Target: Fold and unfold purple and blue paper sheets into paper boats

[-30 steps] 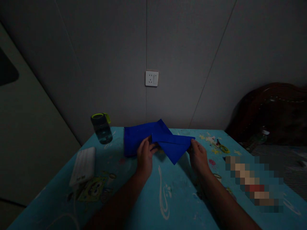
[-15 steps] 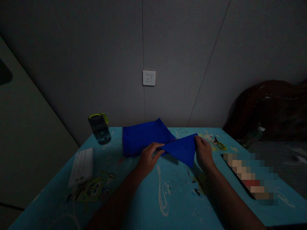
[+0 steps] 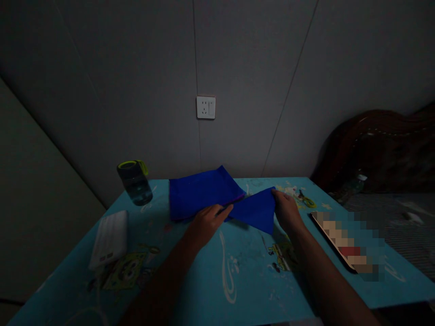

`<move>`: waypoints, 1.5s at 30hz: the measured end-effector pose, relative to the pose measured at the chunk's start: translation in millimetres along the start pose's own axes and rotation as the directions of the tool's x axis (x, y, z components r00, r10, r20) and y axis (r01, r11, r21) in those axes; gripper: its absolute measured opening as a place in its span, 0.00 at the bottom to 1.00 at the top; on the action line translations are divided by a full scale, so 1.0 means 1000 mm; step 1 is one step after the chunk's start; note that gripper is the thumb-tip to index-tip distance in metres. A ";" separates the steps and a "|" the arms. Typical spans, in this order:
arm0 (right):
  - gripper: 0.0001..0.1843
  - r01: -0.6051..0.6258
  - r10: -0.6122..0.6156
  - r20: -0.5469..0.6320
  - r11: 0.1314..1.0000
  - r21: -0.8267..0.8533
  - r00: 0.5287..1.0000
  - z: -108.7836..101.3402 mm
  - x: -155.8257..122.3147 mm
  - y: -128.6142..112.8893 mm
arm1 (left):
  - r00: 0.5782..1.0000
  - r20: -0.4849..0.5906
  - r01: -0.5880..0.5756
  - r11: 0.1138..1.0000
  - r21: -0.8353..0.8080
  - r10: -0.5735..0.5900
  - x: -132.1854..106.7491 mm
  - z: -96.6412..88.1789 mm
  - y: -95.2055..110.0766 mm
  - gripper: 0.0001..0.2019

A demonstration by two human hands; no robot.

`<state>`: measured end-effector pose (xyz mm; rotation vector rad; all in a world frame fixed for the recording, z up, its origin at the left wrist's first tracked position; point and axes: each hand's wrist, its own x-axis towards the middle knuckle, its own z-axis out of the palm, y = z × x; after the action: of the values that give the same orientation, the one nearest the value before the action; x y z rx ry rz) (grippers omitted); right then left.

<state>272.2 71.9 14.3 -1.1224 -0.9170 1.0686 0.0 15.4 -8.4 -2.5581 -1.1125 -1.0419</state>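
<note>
A small blue paper folded into a triangle (image 3: 255, 210) lies on the light-blue cartoon-printed table (image 3: 238, 271). My left hand (image 3: 206, 222) rests on its left tip with the fingers stretched out flat. My right hand (image 3: 288, 209) has closed fingers that pinch the triangle's upper right corner. Behind the triangle lies a stack of flat blue sheets (image 3: 200, 192), touching its left tip.
A clear bottle with a yellow-green lid (image 3: 134, 182) stands at the back left. A white power bank (image 3: 110, 237) lies at the left. A flat pixelated object (image 3: 346, 237) lies at the right edge. A wall socket (image 3: 205, 107) sits above the table; dark furniture (image 3: 380, 149) at the right.
The blue paper went from a lifted, partly folded shape to a flat triangle on the table. My left hand opened and pressed down on its left tip; my right hand stayed at the right corner.
</note>
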 end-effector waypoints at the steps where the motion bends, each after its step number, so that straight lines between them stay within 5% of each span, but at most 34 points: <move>1: 0.20 -0.003 0.002 0.016 0.999 0.040 1.000 0.001 -0.001 -0.002 | 1.000 -0.006 0.011 1.000 0.017 -0.011 -0.001 0.000 -0.001 0.23; 10: 0.19 0.143 -0.153 0.100 0.985 0.098 0.983 0.011 -0.011 -0.006 | 0.940 -0.167 0.239 0.924 -0.299 -0.297 0.001 0.016 0.001 0.19; 19: 0.19 0.289 -0.290 -0.006 0.953 -0.092 0.957 0.009 -0.013 -0.004 | 0.922 -0.106 0.296 0.855 -0.425 -0.372 0.006 0.022 0.010 0.21; 28: 0.20 0.070 -0.070 -0.085 0.998 -0.002 0.994 0.004 -0.001 0.005 | 0.951 -0.048 0.242 0.829 -0.504 -0.306 0.008 0.012 0.023 0.19; 37: 0.19 -0.039 0.040 -0.002 0.995 0.090 0.999 0.010 -0.006 0.004 | 0.930 -0.088 0.241 0.774 -0.585 -0.356 0.004 0.011 0.023 0.16; 41: 0.20 -0.020 0.021 -0.021 0.998 0.067 1.000 0.009 -0.004 0.006 | 0.901 0.044 0.320 0.593 -0.739 -0.432 0.007 0.012 0.026 0.16; 45: 0.24 0.002 -0.003 -0.038 1.000 -0.021 0.999 0.005 -0.002 0.007 | 0.836 0.261 0.408 0.229 -0.884 -0.482 0.012 0.012 0.033 0.17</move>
<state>265.4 71.9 8.8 -1.1553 -0.9014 1.0341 35.6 3.8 -5.7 -2.8768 -1.6330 -2.5512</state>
